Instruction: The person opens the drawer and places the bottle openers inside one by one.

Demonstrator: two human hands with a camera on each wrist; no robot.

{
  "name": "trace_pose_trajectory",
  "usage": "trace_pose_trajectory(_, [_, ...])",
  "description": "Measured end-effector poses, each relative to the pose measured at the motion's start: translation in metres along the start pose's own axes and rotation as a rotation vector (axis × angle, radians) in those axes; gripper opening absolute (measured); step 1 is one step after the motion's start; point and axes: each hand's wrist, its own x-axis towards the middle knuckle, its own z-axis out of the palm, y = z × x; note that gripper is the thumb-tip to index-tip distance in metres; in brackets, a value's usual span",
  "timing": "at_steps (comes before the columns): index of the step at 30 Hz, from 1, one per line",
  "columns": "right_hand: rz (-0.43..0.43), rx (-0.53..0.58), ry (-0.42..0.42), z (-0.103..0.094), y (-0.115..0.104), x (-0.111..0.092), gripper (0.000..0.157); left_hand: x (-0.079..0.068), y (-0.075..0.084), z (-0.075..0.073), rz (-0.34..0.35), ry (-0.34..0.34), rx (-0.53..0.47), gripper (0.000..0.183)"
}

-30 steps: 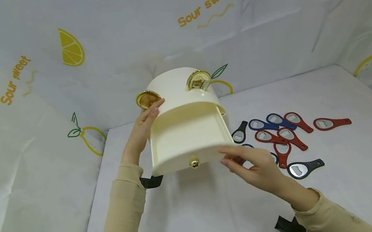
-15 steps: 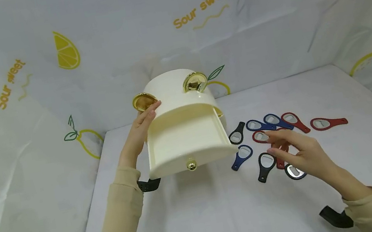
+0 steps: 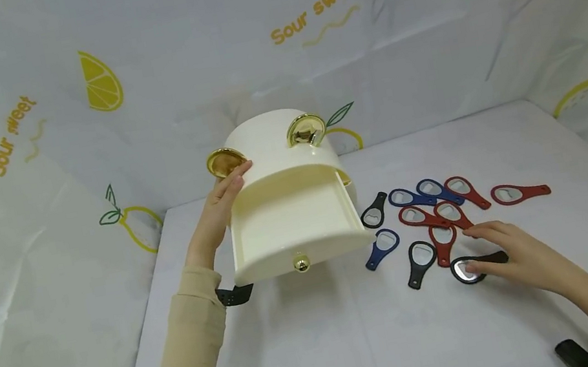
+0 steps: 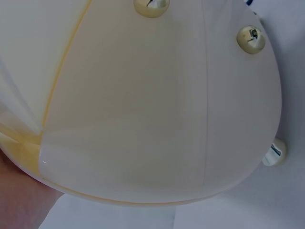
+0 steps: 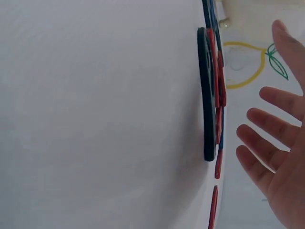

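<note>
Hovering over tabletop (image 3: 357, 343): right hand (image 3: 525, 257), nearer, fingers spread, grasping nothing. Black bottle opener (image 3: 463, 272) lies just below, toward nine o'clock; long axis roughly nine-to-three, handle at three. Gap hard to judge. Left hand (image 3: 215, 216), straight-fingered, rests on white drawer box (image 3: 284, 159), ten o'clock.

The head view looks forward and down from the near side; the left wrist's faces the white box (image 3: 266, 144) closely; the right's skims bottle openers (image 3: 444, 236) the head also sees.
</note>
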Motion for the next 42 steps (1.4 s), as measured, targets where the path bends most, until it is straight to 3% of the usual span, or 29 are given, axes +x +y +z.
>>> trace_pose_trajectory(3, [0.022, -0.032, -0.017, 0.002, 0.009, -0.004, 0.059, 0.0, 0.0, 0.0, 0.008, 0.005, 0.001, 0.043])
trace_pose_trajectory(10, [-0.037, -0.102, 0.038, 0.008, 0.022, -0.012, 0.046, 0.0, 0.0, 0.0, 0.005, 0.007, -0.009, 0.042])
trace_pose_trajectory(21, [-0.041, -0.168, 0.036, 0.012, 0.028, -0.017, 0.031, 0.002, 0.0, 0.002, 0.008, 0.007, -0.016, 0.042])
trace_pose_trajectory(29, [0.009, -0.183, -0.075, 0.005, 0.027, -0.013, 0.019, 0.001, -0.002, 0.001, 0.011, 0.011, 0.0, 0.042])
trace_pose_trajectory(32, [-0.006, -0.191, -0.078, 0.002, 0.026, -0.013, 0.019, 0.001, -0.002, 0.001, 0.019, 0.006, -0.005, 0.042])
trace_pose_trajectory(37, [-0.108, -0.19, 0.049, -0.007, 0.02, -0.011, 0.024, 0.001, -0.002, 0.001, 0.027, 0.0, -0.012, 0.042])
trace_pose_trajectory(42, [-0.24, -0.114, 0.203, -0.018, 0.009, -0.004, 0.033, 0.001, -0.003, 0.0, 0.023, 0.001, -0.013, 0.042])
